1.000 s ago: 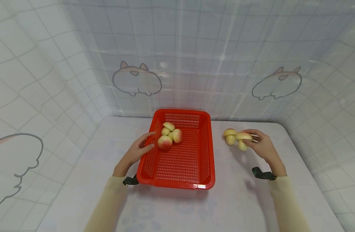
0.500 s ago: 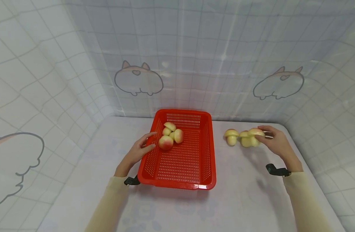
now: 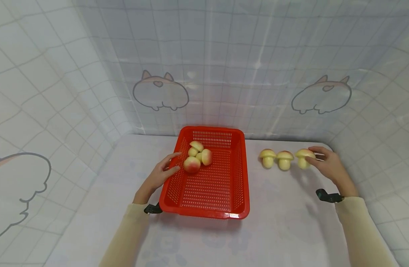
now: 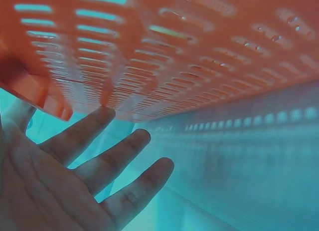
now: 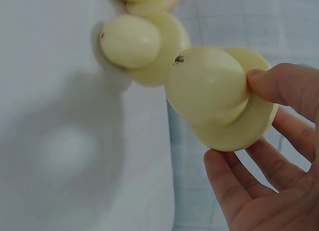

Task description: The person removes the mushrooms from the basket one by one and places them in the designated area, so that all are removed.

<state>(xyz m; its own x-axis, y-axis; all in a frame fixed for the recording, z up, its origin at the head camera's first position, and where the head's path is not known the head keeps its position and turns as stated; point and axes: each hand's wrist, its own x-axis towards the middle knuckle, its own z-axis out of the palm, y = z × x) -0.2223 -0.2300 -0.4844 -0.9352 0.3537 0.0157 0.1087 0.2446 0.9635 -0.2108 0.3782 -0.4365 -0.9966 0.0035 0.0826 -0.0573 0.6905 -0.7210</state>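
My right hand (image 3: 331, 168) pinches a toy mushroom (image 3: 302, 163) by its cap, yellow with a reddish top. In the right wrist view, the thumb and fingers (image 5: 224, 183) touch the cap's rim, and a dark mark shows on the stem. Two similar mushrooms, a middle one (image 3: 284, 163) and a left one (image 3: 267, 161), stand in a row beside it on the white table. At the left side of a red slotted basket (image 3: 204, 214) is my left hand (image 3: 157, 176). Its fingers (image 4: 112, 163) look straight beneath the basket's wall in the left wrist view.
Inside the basket, several more mushrooms, including one with a red cap (image 3: 192, 164), lie bunched toward the left. White sheeting with a grid pattern (image 3: 221, 74) rises behind the table (image 3: 274, 222) and along both sides.
My right hand has moved to the right with its mushroom, away from the other two. The middle mushroom, partly hidden before, now shows whole. The left hand stays at the basket.
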